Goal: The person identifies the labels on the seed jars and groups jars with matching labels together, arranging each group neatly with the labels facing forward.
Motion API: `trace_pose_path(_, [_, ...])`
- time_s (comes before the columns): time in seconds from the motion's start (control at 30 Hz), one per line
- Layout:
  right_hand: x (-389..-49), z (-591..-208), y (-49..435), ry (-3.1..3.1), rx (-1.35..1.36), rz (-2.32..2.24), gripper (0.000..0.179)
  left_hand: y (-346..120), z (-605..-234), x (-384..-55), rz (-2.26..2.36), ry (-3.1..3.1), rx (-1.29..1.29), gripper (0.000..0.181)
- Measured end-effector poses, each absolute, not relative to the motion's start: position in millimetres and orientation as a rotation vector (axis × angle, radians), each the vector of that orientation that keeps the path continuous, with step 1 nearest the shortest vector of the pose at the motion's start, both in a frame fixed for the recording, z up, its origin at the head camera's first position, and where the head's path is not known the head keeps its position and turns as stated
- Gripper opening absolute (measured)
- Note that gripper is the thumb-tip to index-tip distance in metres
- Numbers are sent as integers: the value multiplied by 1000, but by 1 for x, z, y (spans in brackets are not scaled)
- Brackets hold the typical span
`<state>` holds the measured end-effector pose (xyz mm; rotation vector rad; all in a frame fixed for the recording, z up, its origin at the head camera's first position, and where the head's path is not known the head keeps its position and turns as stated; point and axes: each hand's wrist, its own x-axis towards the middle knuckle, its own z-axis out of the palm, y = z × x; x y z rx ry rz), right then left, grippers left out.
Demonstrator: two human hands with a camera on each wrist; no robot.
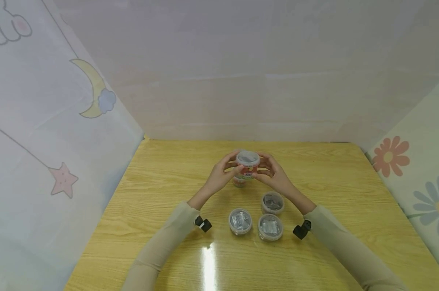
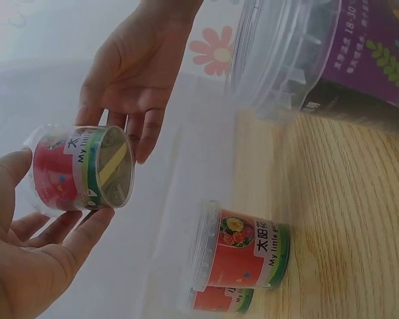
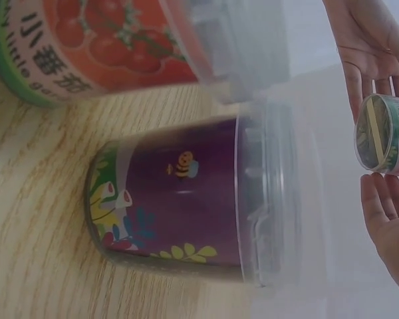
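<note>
Both hands hold a small clear plastic tub [image 1: 247,164] with a red "My little garden" label, raised above the table. The left hand [image 1: 219,176] grips its left side, with the thumb at the front. On the opposite side, the right hand [image 1: 274,174] has its thumb and fingers round the wall. A pale flat stick shows through the tub's bottom [image 2: 117,166] in the left wrist view. Partly hidden behind and below the held tub, another red-labelled tub [image 1: 239,182] stands on the table.
Nearer the person stand three more lidded tubs: one at left [image 1: 240,221], one at front right [image 1: 270,227], and one behind that [image 1: 272,203]. The right wrist view shows a purple label [image 3: 179,193] and a tomato label [image 3: 120,40]. A pale wall [image 1: 241,101] closes the wooden table's far edge.
</note>
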<state>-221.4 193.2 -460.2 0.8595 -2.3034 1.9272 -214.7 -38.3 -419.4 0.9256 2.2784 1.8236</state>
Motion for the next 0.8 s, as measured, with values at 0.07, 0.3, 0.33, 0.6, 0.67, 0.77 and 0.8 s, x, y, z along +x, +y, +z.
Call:
trace_pose_path(0.07, [-222, -460, 194, -2303, 854, 1914, 61, -37, -420, -215, 1826, 2280, 923, 54])
trace_pose_path(0.3, [-219, -456, 196, -2330, 791, 1855, 48, -35, -421, -217, 1818, 2273, 908, 55])
trace_pose_path(0.33, [-219, -456, 196, -2340, 782, 1853, 48, -35, -422, -218, 1815, 2270, 906, 55])
trace_pose_path(0.6, [-212, -443, 194, -2369, 759, 1826, 45, -33, -428, -221, 1825, 2228, 912, 57])
trace_pose_path(0.67, [-209, -438, 193, -2369, 754, 1823, 45, -32, -429, -221, 1823, 2232, 908, 57])
trace_pose_path(0.77, [-207, -436, 194, -2376, 732, 1823, 46, -31, -430, -222, 1821, 2248, 920, 57])
trace_pose_path(0.8, [-207, -436, 194, -2377, 729, 1828, 46, -30, -430, -222, 1823, 2251, 922, 57])
